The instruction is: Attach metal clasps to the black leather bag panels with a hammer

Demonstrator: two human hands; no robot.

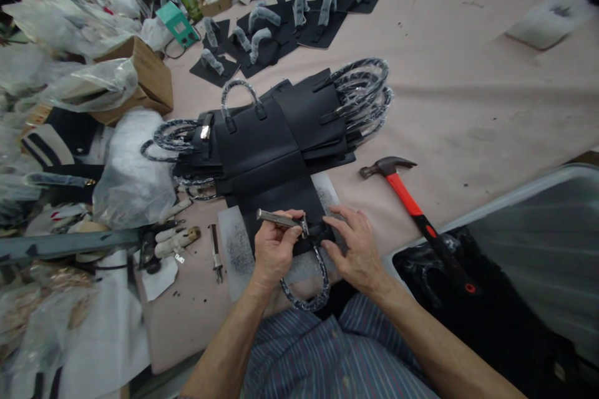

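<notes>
My left hand (275, 252) is closed around a metal punch-like rod (274, 218). The rod lies slanted over the near end of a black bag panel (276, 197), close to a small shiny metal fitting (304, 227). Fingers apart, my right hand (359, 252) rests by the panel's right edge, its fingertips at the black handle tab. A plastic-wrapped handle (309, 307) loops from this end toward my lap. Under the panel is a pale, scuffed board (234, 243). The panel's far half, with another wrapped handle (241, 88), lies across stacked bag pieces (313, 100).
A claw hammer (407, 196) with a red and black grip lies to the right, its handle over a grey bin (528, 224). Another metal tool (216, 252) sits left of the board. Wrapped strap pieces (276, 25), a cardboard box (152, 78) and plastic bags (135, 168) lie farther off.
</notes>
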